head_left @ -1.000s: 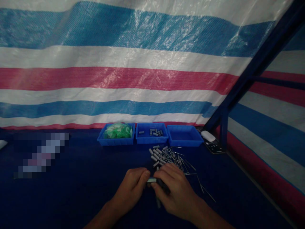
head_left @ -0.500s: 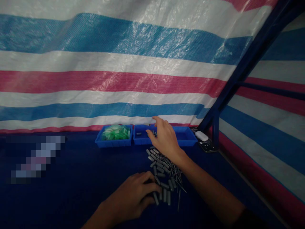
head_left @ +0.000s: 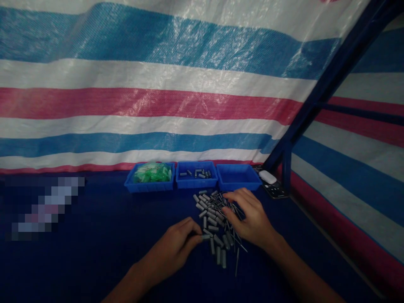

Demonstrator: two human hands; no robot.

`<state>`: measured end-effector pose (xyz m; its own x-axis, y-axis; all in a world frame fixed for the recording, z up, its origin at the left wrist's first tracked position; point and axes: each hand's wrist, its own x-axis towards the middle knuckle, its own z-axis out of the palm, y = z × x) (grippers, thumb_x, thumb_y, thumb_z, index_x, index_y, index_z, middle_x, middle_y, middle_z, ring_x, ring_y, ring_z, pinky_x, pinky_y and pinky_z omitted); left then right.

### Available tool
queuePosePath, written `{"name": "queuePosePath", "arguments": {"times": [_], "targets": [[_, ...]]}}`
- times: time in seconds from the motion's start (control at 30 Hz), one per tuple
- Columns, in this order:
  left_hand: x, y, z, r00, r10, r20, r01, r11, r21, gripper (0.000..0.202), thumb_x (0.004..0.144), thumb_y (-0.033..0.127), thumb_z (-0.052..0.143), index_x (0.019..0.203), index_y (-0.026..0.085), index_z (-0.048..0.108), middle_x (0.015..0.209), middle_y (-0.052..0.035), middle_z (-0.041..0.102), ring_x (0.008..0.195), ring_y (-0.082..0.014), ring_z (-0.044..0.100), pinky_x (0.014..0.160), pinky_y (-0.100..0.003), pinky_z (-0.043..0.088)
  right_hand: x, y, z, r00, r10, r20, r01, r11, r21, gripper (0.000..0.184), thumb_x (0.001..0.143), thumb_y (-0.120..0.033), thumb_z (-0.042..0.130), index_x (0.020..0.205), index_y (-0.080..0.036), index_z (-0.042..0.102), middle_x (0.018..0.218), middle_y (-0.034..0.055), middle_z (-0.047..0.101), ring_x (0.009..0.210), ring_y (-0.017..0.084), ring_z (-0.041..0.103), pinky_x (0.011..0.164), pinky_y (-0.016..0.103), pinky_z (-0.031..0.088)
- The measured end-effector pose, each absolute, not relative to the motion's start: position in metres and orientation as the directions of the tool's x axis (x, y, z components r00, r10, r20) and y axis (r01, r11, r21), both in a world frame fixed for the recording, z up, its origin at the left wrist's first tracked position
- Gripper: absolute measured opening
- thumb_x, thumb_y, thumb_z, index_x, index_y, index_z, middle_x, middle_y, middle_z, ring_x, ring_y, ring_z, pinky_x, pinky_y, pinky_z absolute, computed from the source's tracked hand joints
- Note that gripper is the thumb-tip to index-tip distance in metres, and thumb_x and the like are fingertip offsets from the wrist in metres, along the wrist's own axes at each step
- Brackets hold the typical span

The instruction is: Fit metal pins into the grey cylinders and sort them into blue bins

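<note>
A loose pile of small grey cylinders [head_left: 213,228] lies on the dark blue table, with thin metal rods [head_left: 236,235] heaped along its right side. My left hand [head_left: 178,244] pinches one grey cylinder [head_left: 205,237] between thumb and forefinger at the pile's left edge. Over the rods hovers my right hand [head_left: 251,216], thumb and fingers apart; I see nothing held in it. Just behind the pile, the middle blue tray [head_left: 196,183] has several grey cylinders scattered inside.
The left blue tray [head_left: 150,187] holds a clear bag of green pieces [head_left: 153,173]. A right blue tray [head_left: 238,185] adjoins the middle one. Beyond it lie a white mouse [head_left: 267,177] and a black phone-like slab [head_left: 276,191]. Striped sheeting [head_left: 142,103] hangs behind.
My right hand has come back from above the middle tray to the rods. My left hand has shifted slightly up and left, now pinching a cylinder.
</note>
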<state>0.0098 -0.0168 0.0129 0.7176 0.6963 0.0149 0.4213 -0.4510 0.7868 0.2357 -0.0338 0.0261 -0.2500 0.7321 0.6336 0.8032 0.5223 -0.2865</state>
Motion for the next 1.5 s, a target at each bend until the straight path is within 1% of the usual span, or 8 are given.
{"name": "queuePosePath", "arguments": {"times": [0.27,0.47,0.6,0.7,0.87,1.0,1.1,1.5], "targets": [[0.010,-0.013,0.008,0.626,0.780,-0.024,0.438,-0.325,0.838,0.031,0.089,0.037,0.031,0.074,0.016,0.049,0.073,0.0001,0.053,0.069,-0.0119,0.048,0.068,-0.024,0.039,0.195,-0.050,0.022,-0.594,0.724,0.351,0.635,0.690,-0.348,0.013,0.081,-0.019,0.050,0.093,-0.017,0.055,0.079,0.0036,0.057,0.077,0.016,0.049,0.070,0.028,0.039],[0.010,-0.014,0.007,0.621,0.784,-0.003,0.443,-0.348,0.826,0.037,0.090,0.038,0.027,0.065,0.017,0.044,0.065,0.0016,0.047,0.063,-0.0110,0.045,0.063,-0.023,0.038,0.191,-0.049,0.015,-0.529,0.754,0.389,0.675,0.652,-0.346,0.010,0.085,-0.020,0.046,0.088,-0.017,0.054,0.077,0.0033,0.058,0.073,0.015,0.051,0.070,0.027,0.038],[0.007,-0.014,0.005,0.571,0.815,0.098,0.367,-0.361,0.857,0.025,0.089,0.034,0.031,0.090,0.017,0.050,0.070,0.0013,0.049,0.064,-0.0111,0.047,0.061,-0.023,0.039,0.191,-0.048,0.012,-0.379,0.823,0.422,0.707,0.552,-0.442,0.014,0.087,-0.024,0.044,0.083,-0.017,0.056,0.074,0.0028,0.059,0.071,0.014,0.053,0.067,0.026,0.037],[0.005,-0.016,0.002,0.586,0.774,0.239,0.341,-0.504,0.794,0.023,0.084,0.030,0.043,0.103,0.018,0.046,0.074,0.0009,0.051,0.064,-0.0111,0.048,0.061,-0.023,0.040,0.191,-0.047,0.009,-0.340,0.842,0.419,0.680,0.528,-0.509,0.018,0.087,-0.023,0.042,0.076,-0.017,0.055,0.068,0.0018,0.058,0.067,0.013,0.053,0.064,0.025,0.037],[0.009,-0.019,0.004,0.612,0.696,0.377,0.361,-0.669,0.650,0.013,0.083,0.026,0.046,0.092,0.018,0.051,0.071,0.0017,0.052,0.060,-0.0090,0.048,0.058,-0.021,0.039,0.189,-0.046,0.006,-0.322,0.843,0.432,0.648,0.529,-0.548,0.025,0.087,-0.024,0.040,0.065,-0.017,0.051,0.061,-0.0004,0.054,0.060,0.011,0.051,0.059,0.022,0.036],[0.010,-0.017,0.009,0.574,0.714,0.400,0.393,-0.669,0.630,0.018,0.086,0.029,0.042,0.088,0.016,0.054,0.073,0.0005,0.056,0.064,-0.0099,0.052,0.061,-0.021,0.039,0.190,-0.046,0.006,-0.310,0.847,0.431,0.639,0.521,-0.566,0.016,0.085,-0.030,0.046,0.090,-0.018,0.055,0.065,-0.0019,0.056,0.058,0.010,0.052,0.057,0.022,0.038],[0.010,-0.013,0.006,0.502,0.768,0.397,0.431,-0.620,0.655,0.028,0.088,0.034,0.036,0.076,0.015,0.054,0.066,0.0008,0.055,0.062,-0.0105,0.052,0.059,-0.022,0.038,0.189,-0.045,0.005,-0.340,0.795,0.503,0.661,0.582,-0.474,0.029,0.079,-0.030,0.055,0.106,-0.018,0.050,0.072,-0.0002,0.058,0.064,0.012,0.054,0.062,0.024,0.041],[0.022,-0.012,-0.011,0.368,0.891,0.265,0.325,-0.390,0.861,0.049,0.086,0.049,0.028,0.058,0.015,0.049,0.051,0.0022,0.045,0.051,-0.0102,0.045,0.051,-0.022,0.036,0.174,-0.056,0.006,-0.373,0.660,0.653,0.806,0.579,-0.124,0.014,0.082,-0.025,0.050,0.088,-0.016,0.058,0.079,0.0056,0.063,0.074,0.018,0.056,0.071,0.029,0.040]]}}
